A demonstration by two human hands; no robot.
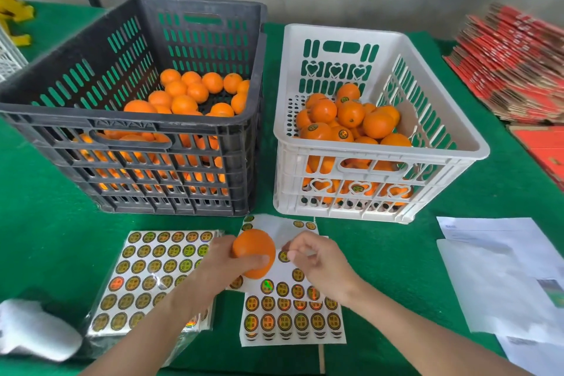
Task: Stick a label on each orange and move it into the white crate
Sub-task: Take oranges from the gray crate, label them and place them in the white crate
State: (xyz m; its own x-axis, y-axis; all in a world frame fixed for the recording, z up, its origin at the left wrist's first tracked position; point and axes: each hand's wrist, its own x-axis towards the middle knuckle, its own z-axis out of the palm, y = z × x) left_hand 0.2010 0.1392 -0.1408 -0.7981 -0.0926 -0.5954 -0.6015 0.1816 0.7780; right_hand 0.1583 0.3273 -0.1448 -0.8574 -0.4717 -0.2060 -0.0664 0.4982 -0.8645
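My left hand point(224, 264) grips an orange point(254, 249) above the table in front of the crates. Just to its right, my right hand point(314, 256) has curled fingers pinching at a round gold label point(283, 256) on the partly used label sheet point(293, 314). The white crate point(378, 146) at the right holds several oranges, some with labels showing. At the left, the black crate point(143, 137) holds several unlabelled oranges.
A wrapped stack of full label sheets point(152, 272) lies under my left forearm. White papers point(500, 272) lie at the right, red flat cartons point(518, 64) at the far right, a white object point(33, 330) at the lower left. Green cloth point(45, 232) covers the table.
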